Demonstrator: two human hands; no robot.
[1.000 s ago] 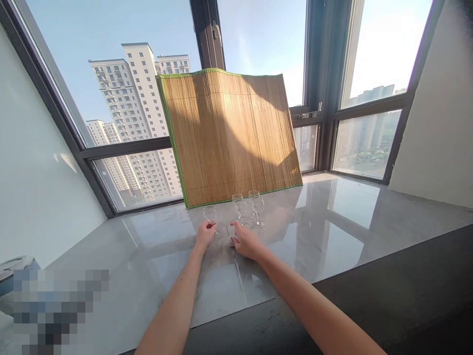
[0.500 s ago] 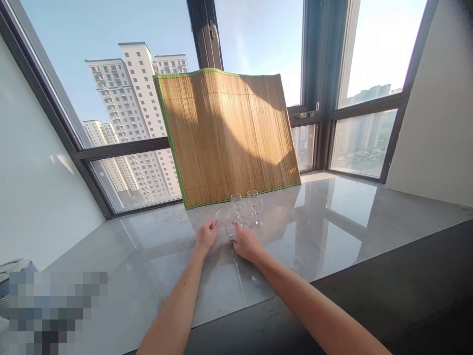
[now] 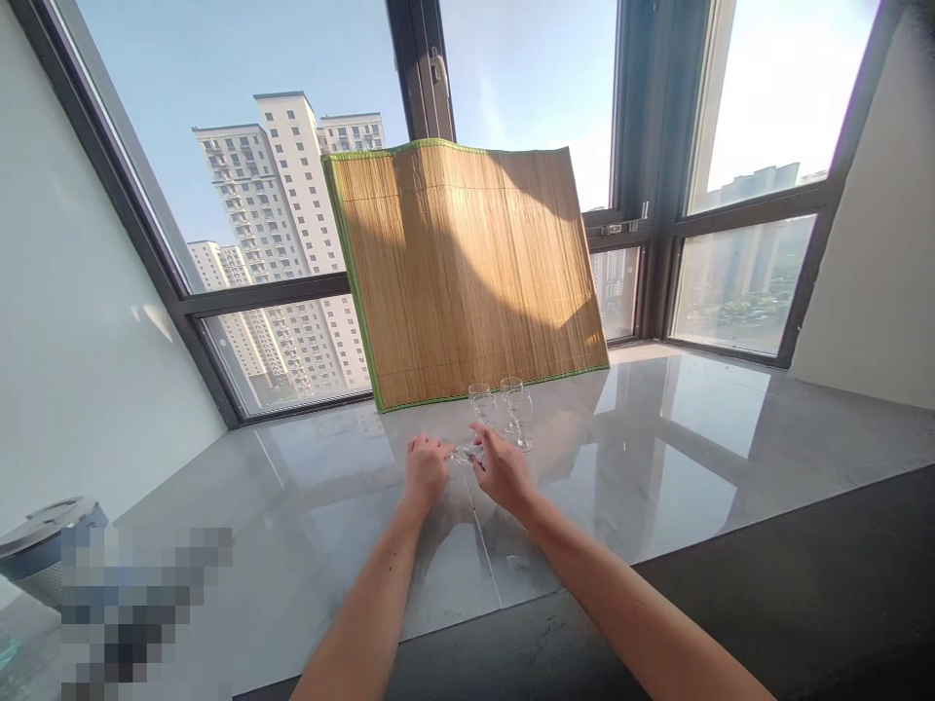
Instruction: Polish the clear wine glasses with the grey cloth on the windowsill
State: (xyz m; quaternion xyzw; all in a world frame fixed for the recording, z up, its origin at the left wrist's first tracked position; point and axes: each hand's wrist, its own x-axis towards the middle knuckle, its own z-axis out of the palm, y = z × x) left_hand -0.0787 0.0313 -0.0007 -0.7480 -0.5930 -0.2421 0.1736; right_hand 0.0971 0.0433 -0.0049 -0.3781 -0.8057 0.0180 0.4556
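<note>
Between my hands a small clear stemmed glass point(image 3: 466, 454) lies sideways, low over the grey tiled ledge. My left hand point(image 3: 428, 474) has its fingers curled around one end of it. On the other end, my right hand point(image 3: 504, 471) is closed, thumb below and index finger stretched forward. Fingers cover much of this glass, so its exact outline is hard to make out. Just beyond my right hand several stemmed glasses point(image 3: 519, 404) stand upright, close together; the right hand partly hides the nearest left one point(image 3: 480, 401).
A bamboo mat point(image 3: 467, 273) with green edging leans against the dark-framed window behind the glasses. The glossy tiled ledge point(image 3: 351, 497) ends at a dark front edge. At the lower left stands a grey lidded container point(image 3: 44, 545), beside a blurred patch.
My hands have come together, and the glass that showed its round rim upward by my left hand is now tilted sideways between them. The whole view has shifted slightly.
</note>
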